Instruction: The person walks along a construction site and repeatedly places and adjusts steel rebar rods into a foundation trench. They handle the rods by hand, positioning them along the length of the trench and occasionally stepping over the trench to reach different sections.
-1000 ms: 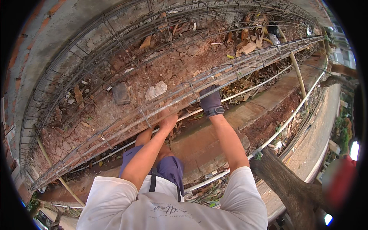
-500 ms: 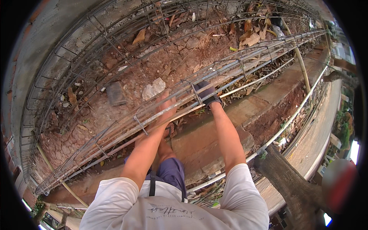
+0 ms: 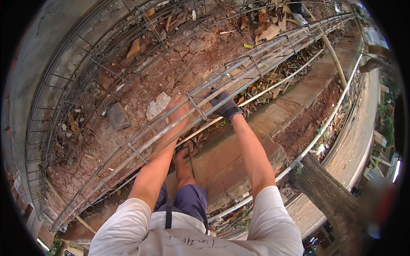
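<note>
A long rebar cage (image 3: pixel 256 64) of thin steel bars and square ties runs slantwise across the view, in front of me. My bare left hand (image 3: pixel 178 110) is in among its bars, left of a tie; the fingers are partly hidden and seem closed round a bar. Farther right along the cage, my right hand (image 3: pixel 223 105), in a dark glove, is closed on a bar. A pale stone (image 3: pixel 158 106) lies on the soil just beyond my left hand. Below the cage, my sandalled foot (image 3: pixel 183 151) rests by the brown ledge.
More rebar cages (image 3: pixel 92 55) curve along the grey wall at the far left. A grey block (image 3: pixel 117 116) and dry leaves (image 3: pixel 268 33) lie on the reddish soil. Bamboo poles (image 3: pixel 326 45) cross under the cage. A pale pipe (image 3: pixel 318 134) and tree trunk (image 3: pixel 329 190) stand at right.
My view has shifted, so the ground appears farther left. The cage has slid slightly left against my right hand, which is now to the right of the tie it was beside.
</note>
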A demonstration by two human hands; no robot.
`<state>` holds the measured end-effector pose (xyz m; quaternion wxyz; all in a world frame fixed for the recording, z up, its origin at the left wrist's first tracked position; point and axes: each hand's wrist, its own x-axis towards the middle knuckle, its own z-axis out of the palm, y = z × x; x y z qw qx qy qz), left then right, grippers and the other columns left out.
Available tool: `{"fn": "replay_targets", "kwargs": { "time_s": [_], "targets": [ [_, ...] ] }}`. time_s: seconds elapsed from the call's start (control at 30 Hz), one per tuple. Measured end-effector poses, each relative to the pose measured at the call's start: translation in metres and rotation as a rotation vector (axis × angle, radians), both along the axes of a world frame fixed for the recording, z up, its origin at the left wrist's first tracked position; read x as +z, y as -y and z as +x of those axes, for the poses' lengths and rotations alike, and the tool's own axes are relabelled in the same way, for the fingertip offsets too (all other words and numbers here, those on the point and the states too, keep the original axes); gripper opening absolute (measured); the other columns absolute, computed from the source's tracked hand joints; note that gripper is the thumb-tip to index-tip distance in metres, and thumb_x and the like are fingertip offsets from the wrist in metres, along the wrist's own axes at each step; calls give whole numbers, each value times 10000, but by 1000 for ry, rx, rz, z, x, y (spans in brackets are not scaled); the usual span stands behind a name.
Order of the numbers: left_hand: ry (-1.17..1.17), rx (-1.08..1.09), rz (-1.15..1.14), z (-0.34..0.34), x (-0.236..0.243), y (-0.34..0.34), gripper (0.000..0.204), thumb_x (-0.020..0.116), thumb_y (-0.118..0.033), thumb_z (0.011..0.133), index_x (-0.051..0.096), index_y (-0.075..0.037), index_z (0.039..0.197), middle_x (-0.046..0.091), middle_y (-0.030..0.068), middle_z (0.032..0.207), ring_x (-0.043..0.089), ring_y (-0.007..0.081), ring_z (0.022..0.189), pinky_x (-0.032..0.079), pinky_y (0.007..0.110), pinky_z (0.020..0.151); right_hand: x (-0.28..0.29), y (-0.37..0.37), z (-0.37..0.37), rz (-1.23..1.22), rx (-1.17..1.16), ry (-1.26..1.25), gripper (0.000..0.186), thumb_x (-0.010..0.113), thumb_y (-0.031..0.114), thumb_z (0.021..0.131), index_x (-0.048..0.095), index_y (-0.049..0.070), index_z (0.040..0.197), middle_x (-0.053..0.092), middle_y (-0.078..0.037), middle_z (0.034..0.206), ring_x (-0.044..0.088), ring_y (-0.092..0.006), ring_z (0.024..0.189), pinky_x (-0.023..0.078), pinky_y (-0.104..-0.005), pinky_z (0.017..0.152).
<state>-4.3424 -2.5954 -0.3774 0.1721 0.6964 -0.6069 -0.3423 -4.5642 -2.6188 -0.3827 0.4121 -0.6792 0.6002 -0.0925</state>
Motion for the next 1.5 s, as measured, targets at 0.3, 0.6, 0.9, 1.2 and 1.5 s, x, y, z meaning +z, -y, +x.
{"fn": "replay_targets", "kwargs": {
  "time_s": [0.3,0.6,0.9,1.2,1.5],
  "targets": [
    [-177,-163,-128,-5,-32,-4,473,766,-100,832,702,-130,1300,688,175,1066,650,401,1071,532,511,928,20,11,21,51,208,303,178,644,190,906,662,31,983,696,-166,946,652,-394,895,511,-471,804],
    [-89,51,-470,-18,-24,-21,229,813,-157,804,772,-135,1028,674,99,1049,605,332,1060,429,436,987,16,13,29,-111,432,111,149,645,200,884,711,97,969,701,-158,980,671,-375,935,538,-493,833],
    [-134,145,-510,-29,-34,-4,230,762,-61,702,775,-64,932,643,127,873,611,348,878,488,464,777,25,44,53,-209,329,-64,176,662,251,839,725,90,869,675,-133,893,701,-346,853,554,-484,782],
    [-27,-142,-357,-13,-47,0,377,729,-46,875,707,-8,1250,700,175,1059,641,351,1043,503,448,879,43,21,41,275,392,-314,308,714,309,834,745,33,966,746,-184,954,711,-393,887,555,-460,810],
    [-21,-179,-357,-10,-56,-6,389,684,-98,923,675,21,1294,691,223,1163,629,390,1118,488,445,959,50,-38,14,-69,-416,-158,537,750,440,893,675,1,1192,741,-185,1029,710,-372,957,533,-424,956]
  ]
}}
